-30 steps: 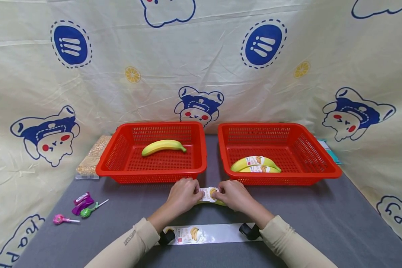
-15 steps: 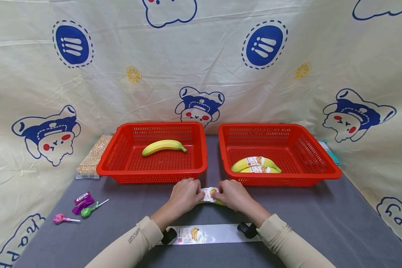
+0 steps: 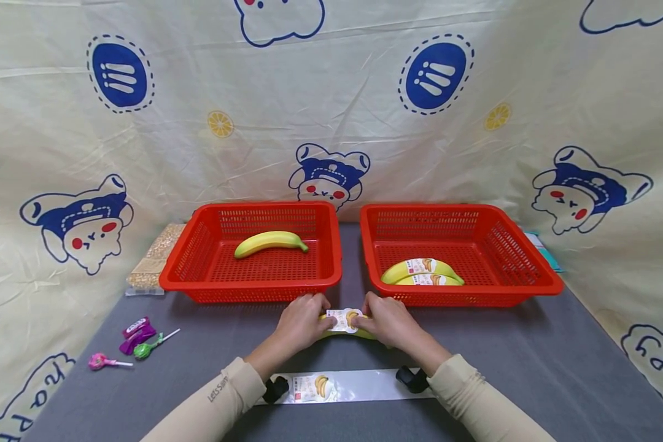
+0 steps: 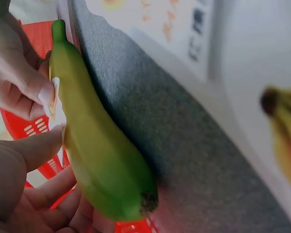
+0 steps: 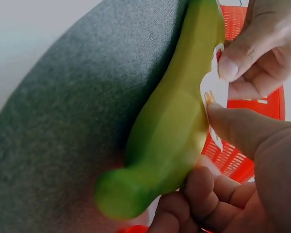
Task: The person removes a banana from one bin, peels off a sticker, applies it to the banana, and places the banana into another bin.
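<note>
A green-yellow banana (image 3: 366,334) lies on the grey table just in front of the two red baskets, held between both hands. A white sticker (image 3: 345,320) with a banana picture sits on its top side. My left hand (image 3: 301,322) grips the banana's left part, fingers curled under it (image 4: 24,194) and thumb at the sticker (image 4: 56,104). My right hand (image 3: 389,322) grips the right part, its thumb (image 5: 233,126) on the sticker's edge (image 5: 216,92). The banana (image 5: 179,111) rests on the table. Its stem end (image 4: 58,29) points away in the left wrist view.
The left red basket (image 3: 331,245) holds one plain banana (image 3: 269,242). The right basket (image 3: 364,245) holds two stickered bananas (image 3: 422,270). A sticker strip (image 3: 359,387) lies between my forearms, clipped at both ends. Lollipops (image 3: 107,362) and a purple candy (image 3: 136,331) lie left.
Both hands have shifted slightly on the banana, and a little more of its skin shows left of the sticker. Nothing else moved.
</note>
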Tool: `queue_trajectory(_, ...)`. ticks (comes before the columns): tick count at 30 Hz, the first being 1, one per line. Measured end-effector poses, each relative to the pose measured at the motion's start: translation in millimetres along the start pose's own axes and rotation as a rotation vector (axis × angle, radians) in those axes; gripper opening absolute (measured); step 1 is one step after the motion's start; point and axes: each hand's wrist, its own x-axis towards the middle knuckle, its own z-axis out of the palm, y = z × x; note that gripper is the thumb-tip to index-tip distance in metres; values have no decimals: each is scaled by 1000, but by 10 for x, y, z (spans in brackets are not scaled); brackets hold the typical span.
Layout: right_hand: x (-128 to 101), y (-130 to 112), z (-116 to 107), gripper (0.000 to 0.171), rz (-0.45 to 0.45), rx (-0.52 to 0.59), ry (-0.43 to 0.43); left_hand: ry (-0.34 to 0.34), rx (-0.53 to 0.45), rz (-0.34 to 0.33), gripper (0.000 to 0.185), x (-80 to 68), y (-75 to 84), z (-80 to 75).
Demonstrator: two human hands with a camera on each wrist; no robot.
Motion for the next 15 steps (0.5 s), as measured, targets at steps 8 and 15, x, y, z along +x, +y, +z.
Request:
queue_trajectory(8, -35, 76, -15, 21, -39, 16, -33, -42, -44, 76, 23, -46, -87, -31)
queue_trajectory(15, -79, 81, -6, 20, -74, 30, -22, -47, -63, 111, 22, -115, -92, -55)
